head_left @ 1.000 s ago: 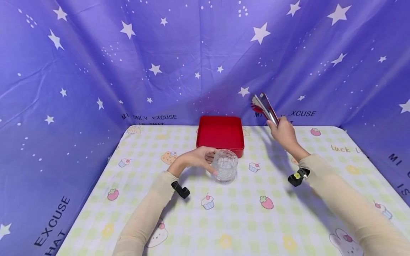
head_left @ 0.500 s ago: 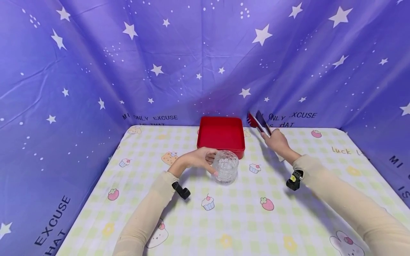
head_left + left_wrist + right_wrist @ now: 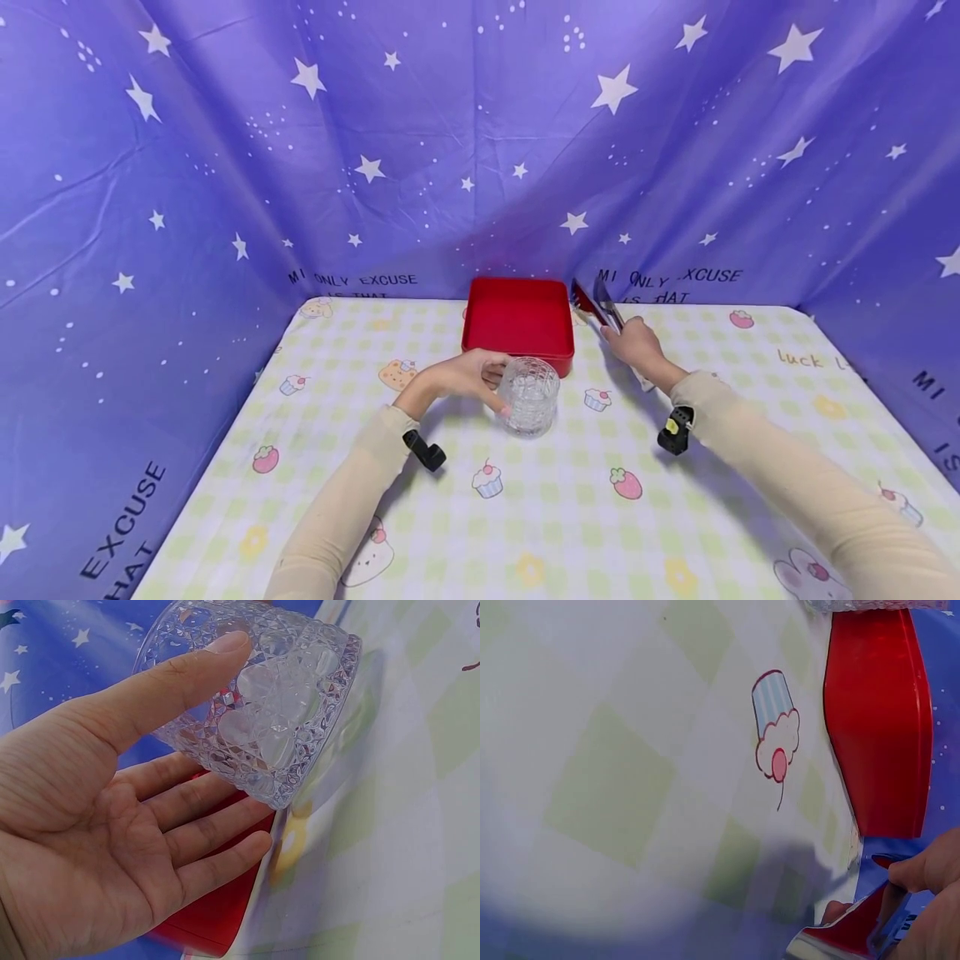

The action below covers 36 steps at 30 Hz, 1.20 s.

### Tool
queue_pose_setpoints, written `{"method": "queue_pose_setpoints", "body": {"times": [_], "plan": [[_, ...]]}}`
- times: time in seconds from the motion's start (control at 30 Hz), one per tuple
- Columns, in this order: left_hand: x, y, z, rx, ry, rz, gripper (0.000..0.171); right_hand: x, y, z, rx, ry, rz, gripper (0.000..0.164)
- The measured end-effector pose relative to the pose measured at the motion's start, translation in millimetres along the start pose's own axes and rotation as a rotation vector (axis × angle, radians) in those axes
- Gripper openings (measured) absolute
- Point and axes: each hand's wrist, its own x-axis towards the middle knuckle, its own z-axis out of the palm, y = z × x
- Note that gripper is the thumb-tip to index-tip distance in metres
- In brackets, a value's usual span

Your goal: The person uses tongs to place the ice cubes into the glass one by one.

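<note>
A cut-pattern clear glass [image 3: 528, 397] stands on the tablecloth in front of a red square tin [image 3: 517, 315]. My left hand [image 3: 467, 377] holds it from the left; in the left wrist view the thumb [image 3: 180, 686] lies along its near side and the fingers reach behind. Clear rounded lumps [image 3: 262, 712] show inside the glass. To the right of the tin, my right hand [image 3: 637, 343] grips metal tongs [image 3: 606, 307] by the handle, their tips pointing up-left near the table's back edge. The right wrist view shows part of the tongs [image 3: 855, 922] below the fingers.
The table has a green-and-white checked cloth [image 3: 540, 517] with printed cupcakes and strawberries. A purple star-patterned curtain [image 3: 420, 108] hangs right behind the table and along both sides. Black wrist straps [image 3: 424, 451] sit on both sleeves.
My right hand has come down and left with the tongs, from in front of the curtain to beside the tin's right side. The left hand and the glass have stayed in place.
</note>
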Motion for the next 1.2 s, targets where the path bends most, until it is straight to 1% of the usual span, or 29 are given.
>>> {"method": "queue_pose_setpoints", "body": {"times": [0.2, 0.43, 0.63, 0.8, 1.03, 1.2], "plan": [[-0.3, -0.9, 0.3, -0.002, 0.002, 0.003, 0.073, -1, -2, 5, 0.004, 0.014, 0.014, 0.043], [0.6, -1.7, 0.8, -0.003, -0.016, 0.009, 0.076, -3, 0, 12, 0.011, 0.009, 0.012, 0.039], [1.1, -0.8, 0.1, 0.0, -0.014, 0.01, 0.076, -3, -4, 10, -0.087, 0.029, 0.03, 0.045], [0.4, -1.7, -0.7, 0.002, -0.015, 0.014, 0.077, -1, -6, 8, -0.156, 0.022, 0.03, 0.046], [0.2, -5.5, -1.4, -0.006, -0.015, 0.024, 0.076, -2, -8, 6, -0.201, 0.017, 0.005, 0.047], [1.1, -7.2, 0.0, 0.013, -0.01, 0.023, 0.081, -1, -8, 5, -0.235, -0.006, -0.007, 0.047]]}}
